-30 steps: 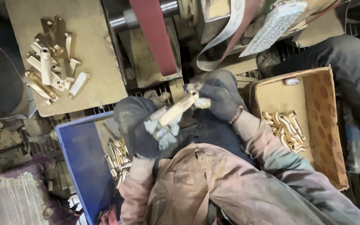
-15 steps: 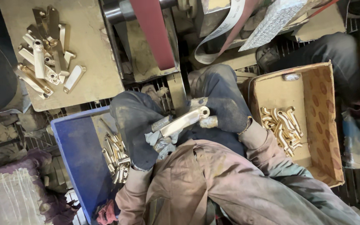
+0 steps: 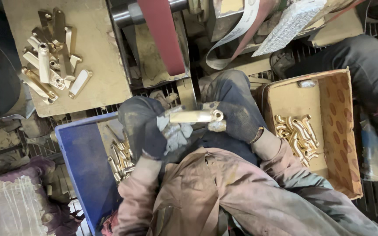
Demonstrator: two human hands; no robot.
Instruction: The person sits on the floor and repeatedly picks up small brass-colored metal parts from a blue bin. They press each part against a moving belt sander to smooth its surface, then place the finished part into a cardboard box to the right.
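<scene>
Both my hands wear dark, worn work gloves. Between them I hold a brass handle-shaped part [image 3: 195,116], lying almost level, its round open end toward the right. My left hand [image 3: 147,126] grips its left end with grey-tipped fingers. My right hand [image 3: 232,109] holds the right end, thumb under the ring. Just above the part runs a red sanding belt [image 3: 162,37] on its roller.
A dusty board [image 3: 101,78] at the upper left carries several brass parts [image 3: 51,61]. A blue crate [image 3: 79,161] below my left hand holds more brass pieces. A cardboard box [image 3: 333,131] on the right holds curved brass parts [image 3: 296,135]. Another person's dark-clad leg [image 3: 355,52] is at the upper right.
The brass part has turned from tilted, right end up, to nearly level. My hands have drawn slightly closer to my body, and the view has shifted a little.
</scene>
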